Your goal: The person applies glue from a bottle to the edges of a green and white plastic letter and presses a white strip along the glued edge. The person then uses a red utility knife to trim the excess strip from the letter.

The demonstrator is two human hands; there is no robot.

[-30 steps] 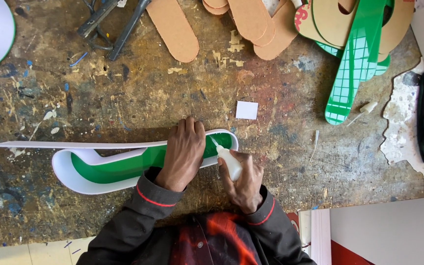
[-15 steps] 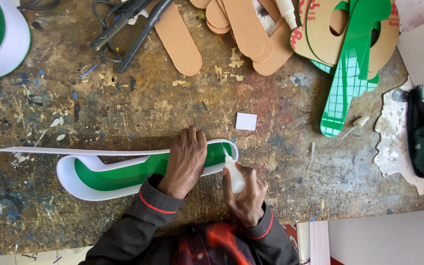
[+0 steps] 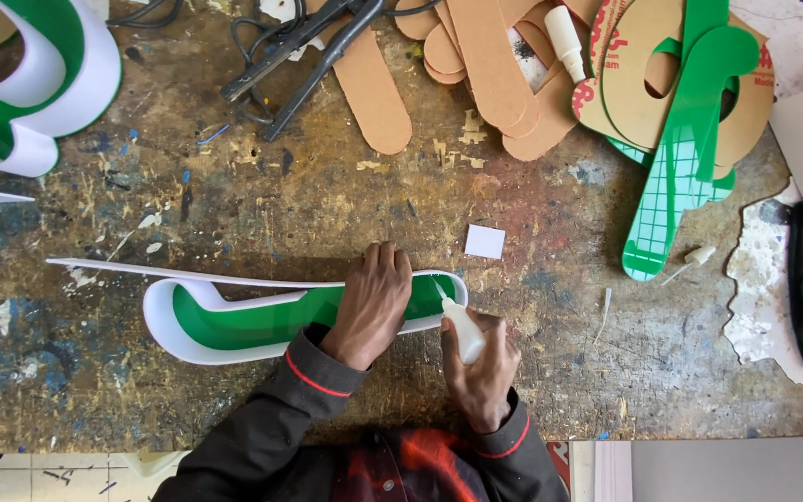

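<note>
Two hands work near the middle of the workbench's near edge. Fingers of the left hand [image 3: 375, 302] lie flat and spread over the white strip wall of a green-faced letter shape [image 3: 234, 321], pressing it down, gripping nothing. The right hand [image 3: 483, 367] is curled around a small white glue bottle [image 3: 462, 330], whose nozzle tip touches the rounded right end of the shape. A long white strip [image 3: 178, 272] runs from that shape toward the bench's left edge. Just beyond the hands lies a small white square [image 3: 485, 241]. Brown cardboard cutouts [image 3: 485, 65] and a green grid-patterned piece [image 3: 676, 177] sit at the far right corner, black cables [image 3: 299, 46] along the far edge, another green-and-white shape [image 3: 39, 84] at the far left corner.
</note>
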